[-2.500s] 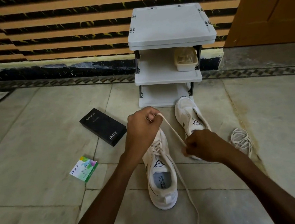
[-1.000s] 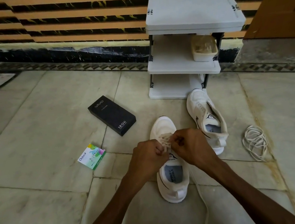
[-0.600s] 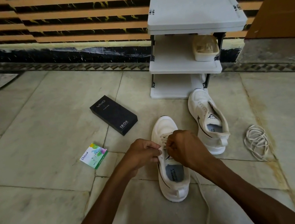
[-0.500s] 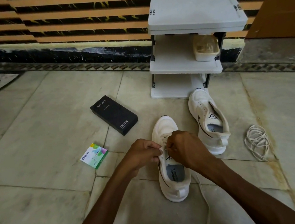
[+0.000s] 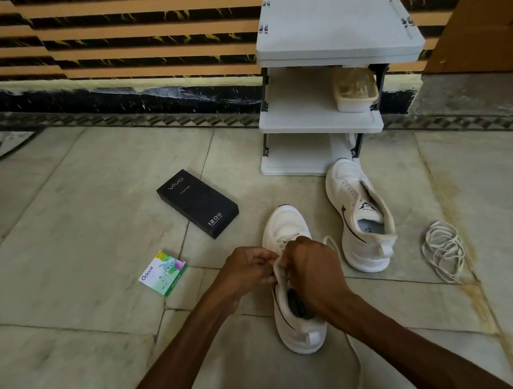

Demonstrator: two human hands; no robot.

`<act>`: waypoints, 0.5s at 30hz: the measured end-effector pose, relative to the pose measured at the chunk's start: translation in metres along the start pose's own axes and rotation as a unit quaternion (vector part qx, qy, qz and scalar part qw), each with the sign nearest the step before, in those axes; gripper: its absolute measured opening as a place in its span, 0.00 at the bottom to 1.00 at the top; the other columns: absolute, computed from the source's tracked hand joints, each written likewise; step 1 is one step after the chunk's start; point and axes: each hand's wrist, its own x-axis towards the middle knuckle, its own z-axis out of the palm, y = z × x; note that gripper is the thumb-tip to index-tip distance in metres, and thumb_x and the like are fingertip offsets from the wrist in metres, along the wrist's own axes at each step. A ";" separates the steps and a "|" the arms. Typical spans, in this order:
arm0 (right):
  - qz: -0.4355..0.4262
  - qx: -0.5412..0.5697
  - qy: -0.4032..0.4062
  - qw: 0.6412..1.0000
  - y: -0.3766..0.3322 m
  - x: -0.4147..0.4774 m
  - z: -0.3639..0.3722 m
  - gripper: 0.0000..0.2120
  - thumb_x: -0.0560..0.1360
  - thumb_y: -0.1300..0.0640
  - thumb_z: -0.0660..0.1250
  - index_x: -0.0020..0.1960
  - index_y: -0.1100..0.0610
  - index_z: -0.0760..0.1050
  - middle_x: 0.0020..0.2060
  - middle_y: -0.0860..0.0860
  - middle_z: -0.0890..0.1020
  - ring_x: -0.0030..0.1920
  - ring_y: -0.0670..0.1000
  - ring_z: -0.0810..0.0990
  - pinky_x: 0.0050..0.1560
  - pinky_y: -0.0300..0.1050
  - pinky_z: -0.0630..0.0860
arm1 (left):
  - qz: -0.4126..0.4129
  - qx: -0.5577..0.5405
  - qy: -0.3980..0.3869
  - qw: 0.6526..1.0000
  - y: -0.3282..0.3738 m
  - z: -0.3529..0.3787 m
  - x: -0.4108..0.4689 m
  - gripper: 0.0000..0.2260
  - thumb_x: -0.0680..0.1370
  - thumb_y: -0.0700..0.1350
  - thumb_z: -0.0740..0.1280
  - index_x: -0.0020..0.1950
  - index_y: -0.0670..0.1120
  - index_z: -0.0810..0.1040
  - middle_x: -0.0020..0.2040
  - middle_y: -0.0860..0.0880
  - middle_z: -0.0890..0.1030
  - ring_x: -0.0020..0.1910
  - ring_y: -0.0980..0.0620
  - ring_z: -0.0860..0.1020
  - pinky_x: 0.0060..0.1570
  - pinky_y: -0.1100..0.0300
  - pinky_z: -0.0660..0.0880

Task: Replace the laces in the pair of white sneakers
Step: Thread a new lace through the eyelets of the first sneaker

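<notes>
1. Sneakers: two, white, both on the floor point(image 5: 76, 221) in front of the person. The near sneaker point(image 5: 284, 223) lies toe away, between the hands. The far sneaker point(image 5: 349, 190) stands just beside it to the right, its toe by the foot of the shelf rack point(image 5: 334, 22).
2. Grip: the left hand point(image 5: 251, 268) has its fingers curled, pinching up a white edge of the near sneaker's upper at the throat. The right hand point(image 5: 313, 271) is curled over the eyelet rows, fingertips hidden. The lace point(image 5: 331, 243) loops out beside its knuckles and trails back under the wrist, so I read that hand as closed on the lace.
3. Handling, judged: the shoes are light, with a soft, giving upper and a firmer sole; steady one by the eyelet edge or the heel. The lace is limp, flat and light and won't push. Hold it close behind the tip to feed an eyelet, and draw slack near the hole. The long tail may snag under the arm.
4. Count, laces: one in the near sneaker; one loose coil point(image 5: 443, 249) on the floor right of the far sneaker, well apart from the hands. Whether that coil is one lace or more, I cannot tell. The far sneaker's eyelets look bare.
5. Count, other: one black box point(image 5: 197, 202), one green-and-white packet point(image 5: 162, 272), one rack of three shelves, one tub point(image 5: 355, 90) on the middle shelf.
</notes>
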 end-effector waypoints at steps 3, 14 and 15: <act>0.017 0.036 0.024 0.999 0.004 0.004 -0.007 0.05 0.75 0.55 0.68 0.48 0.48 0.81 0.46 0.45 0.83 0.48 0.47 0.81 0.51 0.38 0.72 | 0.015 0.005 0.012 1.000 -0.003 0.002 0.000 0.09 0.74 0.34 0.71 0.53 0.40 0.83 0.49 0.44 0.84 0.49 0.50 0.82 0.41 0.65 0.79; -0.037 0.077 -0.004 0.996 0.029 0.012 -0.021 0.09 0.69 0.58 0.75 0.43 0.44 0.82 0.53 0.44 0.78 0.56 0.51 0.74 0.49 0.52 0.78 | 0.096 0.125 0.155 0.975 -0.009 -0.009 0.002 0.06 0.79 0.43 0.67 0.43 0.49 0.79 0.40 0.52 0.83 0.39 0.56 0.82 0.37 0.69 0.74; -0.040 0.085 -0.004 0.996 0.032 0.011 -0.022 0.09 0.68 0.57 0.76 0.42 0.44 0.81 0.53 0.44 0.77 0.56 0.51 0.74 0.49 0.52 0.78 | 0.123 0.140 0.201 0.962 -0.006 -0.018 0.003 0.06 0.79 0.43 0.66 0.43 0.50 0.78 0.40 0.52 0.82 0.39 0.58 0.81 0.38 0.69 0.74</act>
